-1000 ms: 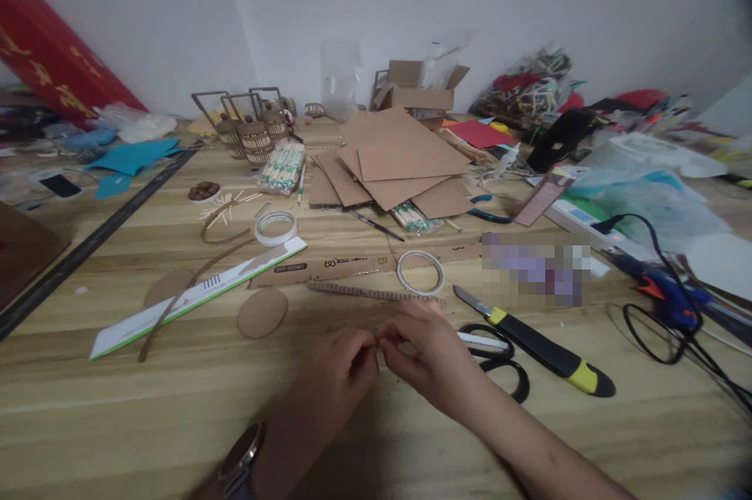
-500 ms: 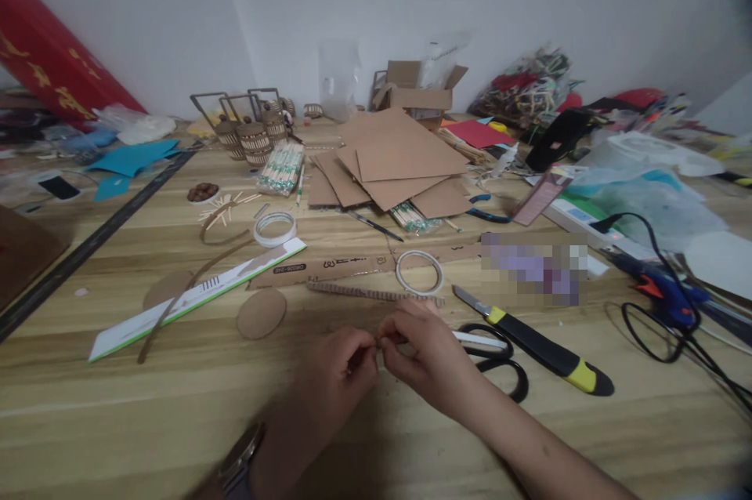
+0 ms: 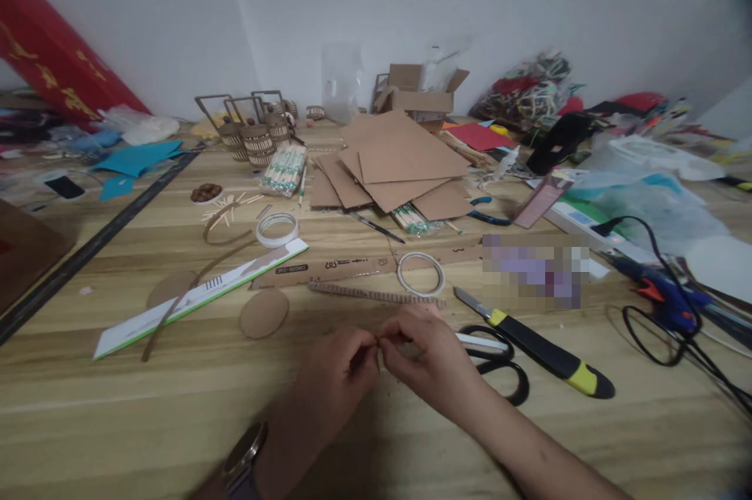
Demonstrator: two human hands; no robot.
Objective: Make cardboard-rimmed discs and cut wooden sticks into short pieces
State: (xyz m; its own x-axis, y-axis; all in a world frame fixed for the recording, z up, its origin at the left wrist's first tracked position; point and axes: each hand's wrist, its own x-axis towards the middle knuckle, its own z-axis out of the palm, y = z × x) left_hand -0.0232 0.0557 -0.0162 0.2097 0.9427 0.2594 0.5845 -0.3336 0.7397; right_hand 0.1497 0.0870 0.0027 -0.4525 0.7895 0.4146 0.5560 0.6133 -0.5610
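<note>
My left hand (image 3: 341, 371) and my right hand (image 3: 426, 351) meet fingertip to fingertip, low over the table's near middle. Both are closed in a pinch; whatever sits between the fingertips is too small to make out. Scissors (image 3: 505, 371) with black handles lie partly behind my right hand, their blades mostly hidden. Just beyond the hands is a narrow corrugated cardboard strip (image 3: 364, 295), with a roll of tape (image 3: 399, 269) touching it. Left of my left hand lies a cardboard disc (image 3: 264, 313). A black and yellow utility knife (image 3: 534, 343) rests to the right, blade out.
A white, green-edged strip (image 3: 200, 300) lies at left, near a second tape roll (image 3: 277, 240). Cardboard sheets (image 3: 411, 151) are piled at the back, beside small stick-built buckets (image 3: 257, 146). At right stands a blue glue gun (image 3: 670, 300) with its looping black cord (image 3: 628, 327).
The whole view has shifted slightly, so things appear a little lower and farther right. Both hands keep the same pinched pose, fingertips together.
</note>
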